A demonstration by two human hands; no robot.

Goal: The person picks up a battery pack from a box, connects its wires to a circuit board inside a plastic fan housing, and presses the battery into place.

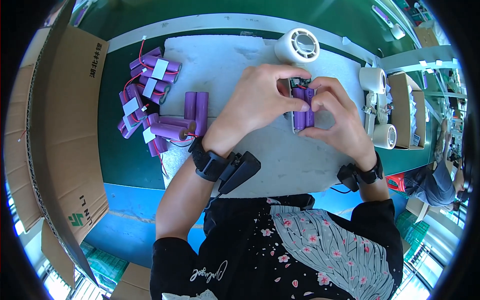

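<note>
Both my hands are around a purple two-cell battery pack [299, 119] that lies in a narrow pale shell, over the grey mat. My left hand [257, 97] curls in from the left, its thumb pressing on the cells and its fingers by a small dark circuit board [300, 81] at the pack's far end. My right hand [337, 111] grips the right side, fingers bent over the cells and thumb near the lower end. Just beyond my fingers is a white round fan-like head [297, 46] with a spoked opening; my fingers hide whether it joins the shell.
Several purple battery packs [167, 131] with red wires and white pads lie piled at the left of the grey mat [250, 165]. More white round heads [372, 80] stand at the right, beside a cardboard box [400, 145] of small parts. A tall carton [82, 135] borders the left side.
</note>
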